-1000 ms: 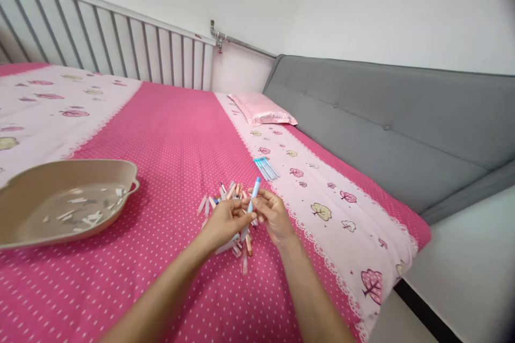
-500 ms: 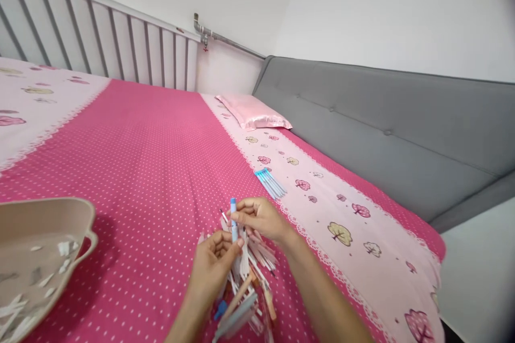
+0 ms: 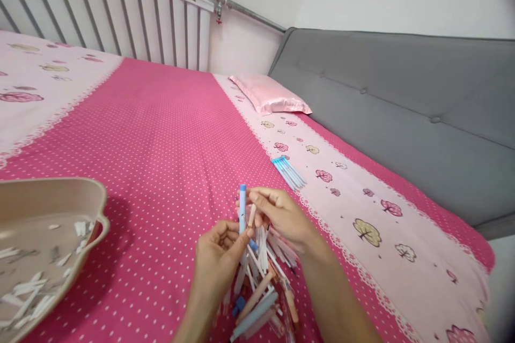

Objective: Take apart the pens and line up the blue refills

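Observation:
My left hand [image 3: 221, 254] is closed on a light blue pen [image 3: 242, 211] with a darker blue end, held upright. Just right of it, my right hand [image 3: 277, 217] pinches a small pale pinkish stick-like piece [image 3: 251, 216]. The lower end of that piece comes close to my left thumb; whether they touch, I cannot tell. Below both hands lies a loose pile of pens and white sticks [image 3: 263, 257]. A light blue pen barrel [image 3: 255, 315] and a small blue cap [image 3: 238, 305] show at the near side of the pile.
At the left stands a beige tray [image 3: 103, 225] with white pieces scattered inside. Several light blue pens [image 3: 288, 172] lie in a row beyond my right hand. A pink pillow [image 3: 271, 94] rests against the grey headboard [image 3: 382, 75], on the pink dotted bedsheet [image 3: 161, 144].
My right fingers have come off the top of the blue pen and now hold the pale piece beside it. The view has shifted, so the bed sits further up in it.

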The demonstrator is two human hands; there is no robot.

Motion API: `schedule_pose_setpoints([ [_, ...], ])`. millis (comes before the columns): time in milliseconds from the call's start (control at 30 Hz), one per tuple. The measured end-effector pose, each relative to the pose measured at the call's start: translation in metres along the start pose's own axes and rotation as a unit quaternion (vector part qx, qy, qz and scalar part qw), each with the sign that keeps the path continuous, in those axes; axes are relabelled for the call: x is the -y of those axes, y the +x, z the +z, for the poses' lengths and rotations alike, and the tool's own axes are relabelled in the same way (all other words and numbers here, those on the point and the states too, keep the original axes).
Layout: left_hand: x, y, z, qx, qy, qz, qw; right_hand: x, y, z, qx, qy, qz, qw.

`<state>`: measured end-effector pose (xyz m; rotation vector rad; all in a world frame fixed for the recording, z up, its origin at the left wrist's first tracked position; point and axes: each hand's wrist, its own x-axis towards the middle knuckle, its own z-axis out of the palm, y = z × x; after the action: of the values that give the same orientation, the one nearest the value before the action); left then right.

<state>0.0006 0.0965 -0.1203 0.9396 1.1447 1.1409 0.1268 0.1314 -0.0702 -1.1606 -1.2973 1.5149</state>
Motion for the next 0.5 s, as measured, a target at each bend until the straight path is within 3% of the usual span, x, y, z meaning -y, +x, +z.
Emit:
schedule_pose_setpoints([
  [100, -0.002, -0.001, 0.004, 0.015, 0.013, -0.002, 1.000, 0.001, -0.003, -0.007, -0.017, 0.040, -0.001, 0.999],
  [300, 0.001, -0.001, 0.005, 0.021, 0.001, -0.013, 1.000, 0.001, -0.005, -0.013, -0.039, -0.005, -0.021, 0.999],
  [400, -0.001, 0.001, -0.001, -0.042, -0.029, -0.004, 0.999, 0.001, -0.008, -0.011, -0.027, -0.097, -0.022, 0.995],
  [500, -0.004, 0.004, -0.007, -0.151, -0.044, 0.013, 0.988, -0.001, -0.014, -0.002, 0.004, -0.211, -0.008, 0.978],
])
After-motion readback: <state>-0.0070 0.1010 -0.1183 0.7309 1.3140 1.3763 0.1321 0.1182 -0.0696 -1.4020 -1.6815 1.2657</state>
